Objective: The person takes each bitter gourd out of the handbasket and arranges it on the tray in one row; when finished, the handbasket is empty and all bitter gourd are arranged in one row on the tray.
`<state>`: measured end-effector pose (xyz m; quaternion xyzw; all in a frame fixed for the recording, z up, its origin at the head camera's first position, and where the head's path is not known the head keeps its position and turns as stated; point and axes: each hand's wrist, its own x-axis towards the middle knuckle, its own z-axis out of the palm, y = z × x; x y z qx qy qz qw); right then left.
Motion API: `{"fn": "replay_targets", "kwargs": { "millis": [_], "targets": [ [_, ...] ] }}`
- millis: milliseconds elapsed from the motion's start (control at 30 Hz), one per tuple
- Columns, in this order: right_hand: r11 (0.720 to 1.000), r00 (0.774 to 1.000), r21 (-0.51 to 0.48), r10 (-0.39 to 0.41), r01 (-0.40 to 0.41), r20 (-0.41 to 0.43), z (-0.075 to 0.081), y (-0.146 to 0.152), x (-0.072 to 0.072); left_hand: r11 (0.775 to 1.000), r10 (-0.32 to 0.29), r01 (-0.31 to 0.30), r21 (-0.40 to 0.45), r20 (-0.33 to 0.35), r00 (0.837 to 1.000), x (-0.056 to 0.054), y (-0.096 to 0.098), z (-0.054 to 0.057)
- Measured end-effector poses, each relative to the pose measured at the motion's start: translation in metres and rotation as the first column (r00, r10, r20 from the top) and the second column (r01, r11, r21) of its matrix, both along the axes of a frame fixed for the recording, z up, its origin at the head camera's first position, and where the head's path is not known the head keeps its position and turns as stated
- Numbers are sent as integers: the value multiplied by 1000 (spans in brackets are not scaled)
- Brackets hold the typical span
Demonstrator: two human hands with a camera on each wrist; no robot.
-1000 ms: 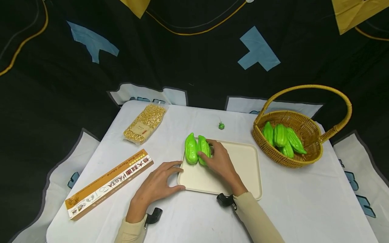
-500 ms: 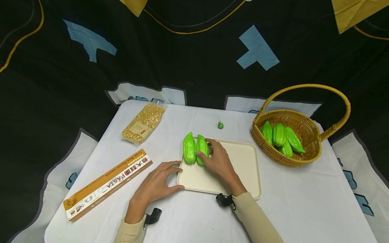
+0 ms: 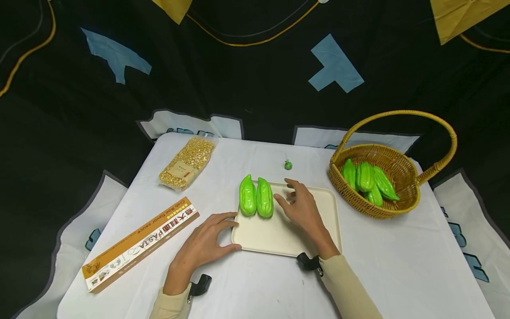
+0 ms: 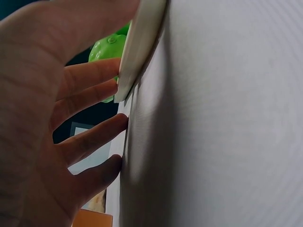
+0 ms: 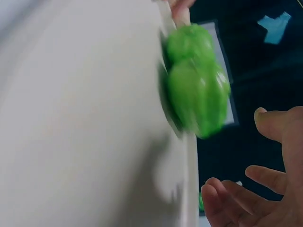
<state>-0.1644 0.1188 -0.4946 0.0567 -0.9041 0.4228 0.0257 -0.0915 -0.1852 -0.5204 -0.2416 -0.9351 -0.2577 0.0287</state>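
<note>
Pasta box [image 3: 141,245]: left of the left hand [image 3: 201,239]
Kernel bag [image 3: 189,161]: beyond the left hand
Small green object [image 3: 288,165]: beyond the right hand [image 3: 303,210]
Dark backdrop [image 3: 255,79]: far beyond both hands

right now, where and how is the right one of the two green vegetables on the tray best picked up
Probably around its thick middle, coming down from above and its right. The right green vegetable lies lengthwise, narrow tip away from the person, and the other green vegetable sits close along its left, while bare tray lies to its right.
</note>
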Motion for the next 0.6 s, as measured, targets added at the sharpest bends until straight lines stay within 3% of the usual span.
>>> {"fn": "replay_targets", "kwargs": {
  "millis": [600],
  "targets": [
    [998, 974, 23, -56, 63, -220, 34, 88, -3, 1000, -6, 6, 8, -9, 1000, -1, 0, 0]
  ]
}}
